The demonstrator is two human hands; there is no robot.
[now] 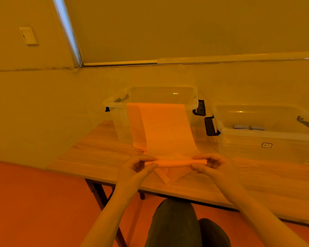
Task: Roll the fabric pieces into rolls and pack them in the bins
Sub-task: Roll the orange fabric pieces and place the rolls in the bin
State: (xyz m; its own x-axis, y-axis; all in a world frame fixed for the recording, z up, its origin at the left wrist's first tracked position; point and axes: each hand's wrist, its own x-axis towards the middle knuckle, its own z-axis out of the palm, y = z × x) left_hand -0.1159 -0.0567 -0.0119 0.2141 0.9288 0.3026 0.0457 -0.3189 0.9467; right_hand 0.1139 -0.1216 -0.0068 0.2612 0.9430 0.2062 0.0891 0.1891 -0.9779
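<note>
l hand (138, 165) + r hand (210, 164) pinch fabric roll (175, 162) ends | tail over bin (150, 102) (clear)

- A light wood-grain table (100, 154) carried the work; it stood on dark folding legs (98, 195) over an orange floor (34, 202).
- A clear plastic bin (193, 102) with dark latches stood on the table toward 12 o'clock, at the far edge near the wall.
- A second clear bin (268, 139) stood on the table toward 2 o'clock, just beside the first. Two small grey rolls (249, 127) lay inside it.
- An orange fabric strip (166, 129) hung over the first bin's near rim and ran down to the tabletop; whether its near end rested on the surface could not be told.
</note>
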